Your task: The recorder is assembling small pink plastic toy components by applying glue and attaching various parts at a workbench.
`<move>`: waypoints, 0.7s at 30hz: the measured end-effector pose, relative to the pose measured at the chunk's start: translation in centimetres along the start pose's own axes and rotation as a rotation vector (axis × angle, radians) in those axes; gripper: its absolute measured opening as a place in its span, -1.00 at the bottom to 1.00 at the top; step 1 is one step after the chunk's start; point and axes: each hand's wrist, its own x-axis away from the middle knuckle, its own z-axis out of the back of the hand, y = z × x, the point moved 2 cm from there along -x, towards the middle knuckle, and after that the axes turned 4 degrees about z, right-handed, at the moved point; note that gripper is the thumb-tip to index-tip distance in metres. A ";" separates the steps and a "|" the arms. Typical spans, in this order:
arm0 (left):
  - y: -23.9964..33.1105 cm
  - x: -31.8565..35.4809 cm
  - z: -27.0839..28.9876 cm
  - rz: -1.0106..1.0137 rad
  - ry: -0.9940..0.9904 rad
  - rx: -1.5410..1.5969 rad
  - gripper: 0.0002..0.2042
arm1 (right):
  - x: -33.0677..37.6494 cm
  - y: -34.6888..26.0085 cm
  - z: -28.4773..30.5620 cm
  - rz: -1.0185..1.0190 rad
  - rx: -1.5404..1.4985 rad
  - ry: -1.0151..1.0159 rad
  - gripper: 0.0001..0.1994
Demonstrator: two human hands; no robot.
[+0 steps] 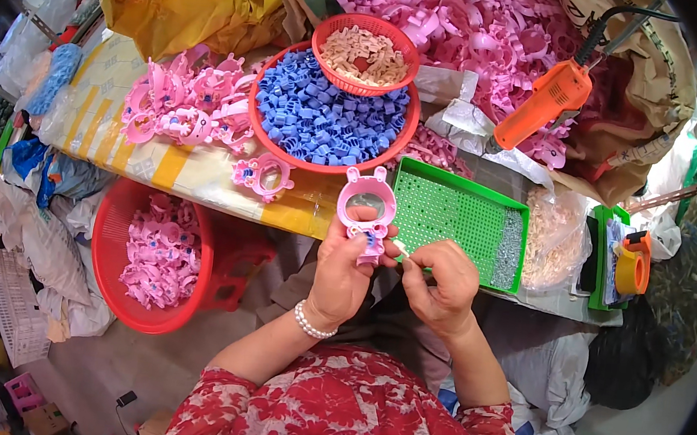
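My left hand (336, 283) grips a pink plastic toy part (368, 185) with an open ring, two small ears on top and a blue-and-pink lower end. Close to that lower end, my right hand (445, 290) pinches a small pale plastic piece (401, 248) between thumb and forefinger. Whether the piece touches the pink part, I cannot tell. A similar pink part (264, 177) lies on the table edge just to the left. Beyond my hands, blue plastic pieces (325, 120) fill a red basket (255, 134), with a smaller red basket (321, 61) of pale pieces resting on its far side.
A green perforated tray (465, 190) with tiny metal pieces (510, 240) stands right of my hands. Above it hangs an orange corded hand tool (544, 107). Pink parts heap at the back (465, 25) and left (194, 101); a red bucket (106, 263) holds more below the table.
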 end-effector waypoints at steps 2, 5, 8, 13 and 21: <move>0.1 0.1 -0.1 0.042 -0.103 0.083 -0.68 | -0.2 -0.3 0.1 -0.038 -0.008 0.071 -0.88; -0.2 0.2 -0.3 0.029 -0.107 0.011 -0.63 | -0.8 -0.8 0.0 -0.113 0.015 0.096 -0.88; -0.8 0.3 0.0 -0.052 -0.143 -0.072 -0.58 | -1.0 -1.0 -0.2 -0.179 -0.018 0.092 -0.88; -1.0 0.5 0.5 -0.099 -0.152 -0.264 -0.55 | -1.0 -0.6 -0.3 -0.336 -0.071 0.073 -0.89; -1.0 1.2 -0.2 -0.177 -0.152 -0.453 -0.54 | -1.2 -0.5 -0.1 -0.445 -0.147 0.034 -0.89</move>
